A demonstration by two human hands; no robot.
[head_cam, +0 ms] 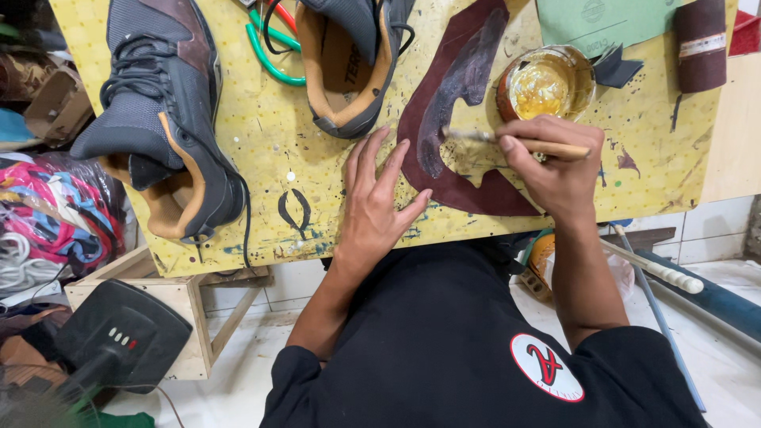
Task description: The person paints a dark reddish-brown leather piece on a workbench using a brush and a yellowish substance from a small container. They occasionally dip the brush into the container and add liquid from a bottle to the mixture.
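Two hands busy: left hand [372, 208] lies flat, fingers spread, pinning the maroon leather piece [460, 119] mid-counter [261, 143]; right hand [551, 166] fingers pinch a brush [515, 143] on it, round glue tin [547, 83] just beyond.

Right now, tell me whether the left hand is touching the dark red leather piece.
Touching. The head view shows the left hand flat on the board, its fingertips resting on the dark red leather piece's edge.
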